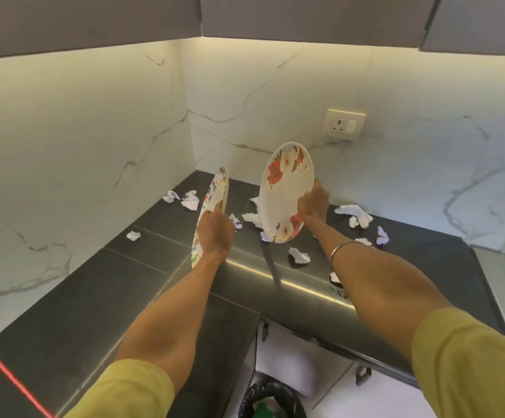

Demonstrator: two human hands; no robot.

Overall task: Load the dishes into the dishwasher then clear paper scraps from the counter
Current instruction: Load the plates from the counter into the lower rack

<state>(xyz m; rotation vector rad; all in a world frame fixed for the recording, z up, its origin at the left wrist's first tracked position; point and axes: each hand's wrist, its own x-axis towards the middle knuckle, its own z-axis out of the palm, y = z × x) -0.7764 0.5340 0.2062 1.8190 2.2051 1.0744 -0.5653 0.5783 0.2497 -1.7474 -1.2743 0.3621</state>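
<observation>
White plates stand on edge in both hands above a dark counter [73, 300]. The left hand [215, 233] has its fingers curled tight around the rim of a plate [212, 200] seen almost edge-on, its patterned face turned to the left. The right hand [313, 206] pinches the right rim of a floral plate [284, 188], thumb in front and fingers behind, its face with red roses turned toward the camera. Both plates are lifted clear of the counter, near each other but apart. Crumpled paper scraps [356, 218] lie scattered over the counter behind and beside the plates. A thin bangle [343, 247] circles the right wrist. Below the counter edge, a bin [271, 399] with a black liner stands on the floor.
</observation>
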